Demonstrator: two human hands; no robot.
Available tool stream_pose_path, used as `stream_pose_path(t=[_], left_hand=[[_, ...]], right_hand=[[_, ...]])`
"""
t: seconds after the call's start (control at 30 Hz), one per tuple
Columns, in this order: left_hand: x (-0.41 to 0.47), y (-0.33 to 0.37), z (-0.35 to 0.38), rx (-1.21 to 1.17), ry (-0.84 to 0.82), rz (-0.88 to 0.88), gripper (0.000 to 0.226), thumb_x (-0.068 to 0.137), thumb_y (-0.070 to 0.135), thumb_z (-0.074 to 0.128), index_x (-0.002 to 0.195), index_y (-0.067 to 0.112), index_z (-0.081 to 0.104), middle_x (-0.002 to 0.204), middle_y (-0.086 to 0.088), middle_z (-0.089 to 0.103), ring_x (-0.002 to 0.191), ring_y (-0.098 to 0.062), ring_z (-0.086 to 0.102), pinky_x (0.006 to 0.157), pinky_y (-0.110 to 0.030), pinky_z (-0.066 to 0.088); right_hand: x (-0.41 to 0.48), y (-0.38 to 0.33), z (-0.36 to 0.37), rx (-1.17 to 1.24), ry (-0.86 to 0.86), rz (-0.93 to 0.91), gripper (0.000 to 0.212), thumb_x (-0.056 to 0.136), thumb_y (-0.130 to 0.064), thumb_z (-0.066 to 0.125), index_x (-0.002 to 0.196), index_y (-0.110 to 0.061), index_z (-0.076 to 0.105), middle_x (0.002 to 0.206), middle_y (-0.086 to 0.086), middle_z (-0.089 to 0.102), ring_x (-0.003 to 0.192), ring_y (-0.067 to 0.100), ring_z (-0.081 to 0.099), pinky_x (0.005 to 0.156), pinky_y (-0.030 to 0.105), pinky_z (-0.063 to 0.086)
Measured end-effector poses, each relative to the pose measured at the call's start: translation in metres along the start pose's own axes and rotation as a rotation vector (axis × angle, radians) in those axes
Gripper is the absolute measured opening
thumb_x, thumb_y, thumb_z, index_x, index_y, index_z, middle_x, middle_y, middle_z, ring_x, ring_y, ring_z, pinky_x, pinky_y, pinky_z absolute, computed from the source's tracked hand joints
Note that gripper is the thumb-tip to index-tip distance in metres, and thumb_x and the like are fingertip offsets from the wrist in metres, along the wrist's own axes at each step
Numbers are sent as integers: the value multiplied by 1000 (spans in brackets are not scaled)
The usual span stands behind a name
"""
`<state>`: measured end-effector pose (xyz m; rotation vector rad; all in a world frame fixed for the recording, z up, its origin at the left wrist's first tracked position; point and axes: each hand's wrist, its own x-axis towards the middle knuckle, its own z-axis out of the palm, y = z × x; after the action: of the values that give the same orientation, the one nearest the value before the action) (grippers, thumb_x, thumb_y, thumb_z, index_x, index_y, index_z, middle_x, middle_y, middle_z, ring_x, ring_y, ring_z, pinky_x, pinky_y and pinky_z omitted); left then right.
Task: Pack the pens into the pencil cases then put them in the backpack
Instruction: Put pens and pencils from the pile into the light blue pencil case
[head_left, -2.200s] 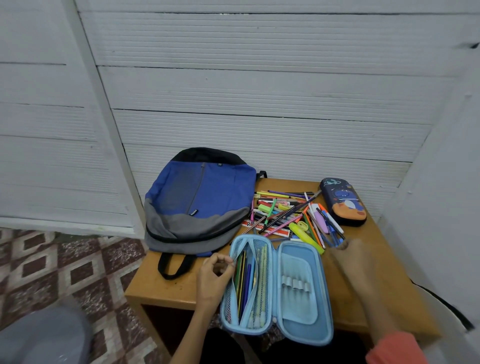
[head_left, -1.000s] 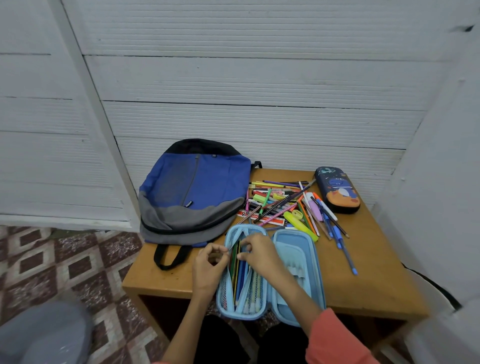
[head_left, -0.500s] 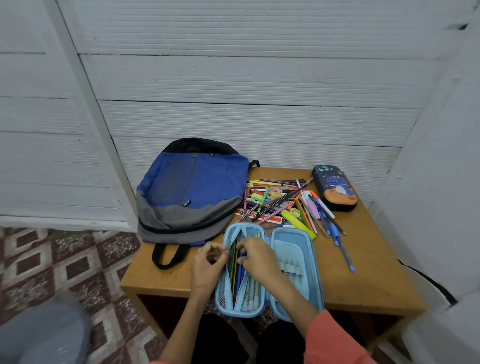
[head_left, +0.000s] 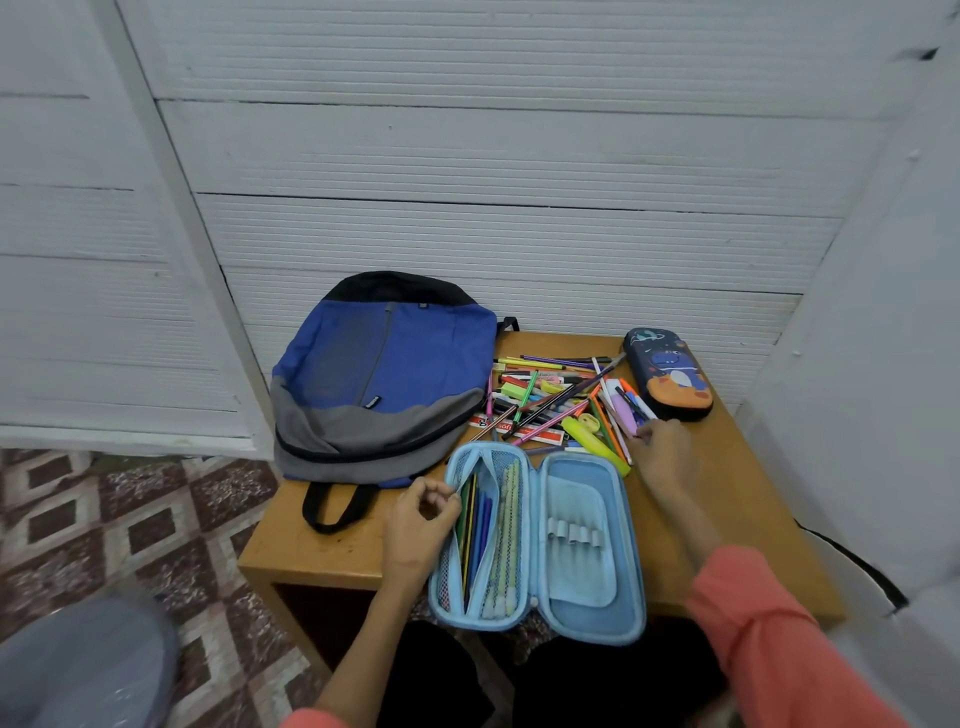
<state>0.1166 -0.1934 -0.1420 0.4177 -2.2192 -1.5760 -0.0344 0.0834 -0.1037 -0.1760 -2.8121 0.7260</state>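
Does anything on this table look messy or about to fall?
The open light-blue pencil case juts past the near edge of the table, partly unsupported. The backpack overhangs the left edge, and the pens lie in a jumbled heap.

Grip of the right hand (head_left: 662, 457) at the pens (head_left: 550, 400): blurred, unclear.

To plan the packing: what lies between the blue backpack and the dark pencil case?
In the head view, a loose pile of pens and markers lies between the backpack and the dark pencil case.
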Motion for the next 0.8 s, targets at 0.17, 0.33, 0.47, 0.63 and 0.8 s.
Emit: stream_pose_path(t=[0.17,0.33,0.47,0.63,0.8], left_hand=[[2,6,0,277,30,124,13,80,23,68,69,20,63,62,8,60,68,-6,55,59,-17,44],[6,-2,-7,88,-22,48,15,82,19,72,68,21,66,62,7,62,65,-8,59,63,-24,49],[4,-2,-6,5,-9,16,15,82,18,74,68,19,68,61,8,63,61,-2,58,58,-17,46],[6,-4,-5,-87,-27,-17,13,81,17,75,68,16,70,62,5,65,63,-7,60,60,-20,50],[7,-6,-7,-134,-39,-20,15,81,18,76,68,14,70,65,-4,67,65,-14,62,64,-28,51]], right_hand=[[-3,23,4,-197,-82,12,19,92,-28,59,86,-12,69,93,12,64,84,29,62,63,33,47],[-5,16,-2,117,133,-2,13,90,-20,62,85,-9,65,94,11,61,79,22,54,63,32,41],[-13,-29,-30,567,368,-71,14,95,-17,58,99,-4,61,88,4,61,77,17,56,63,29,42],[-38,-94,-44,868,286,-204,13,98,-22,55,105,-11,55,81,-2,62,71,15,60,62,29,50],[-75,-130,-9,917,-109,-216,6,97,-13,55,101,-15,52,75,11,66,56,22,64,49,28,55]])
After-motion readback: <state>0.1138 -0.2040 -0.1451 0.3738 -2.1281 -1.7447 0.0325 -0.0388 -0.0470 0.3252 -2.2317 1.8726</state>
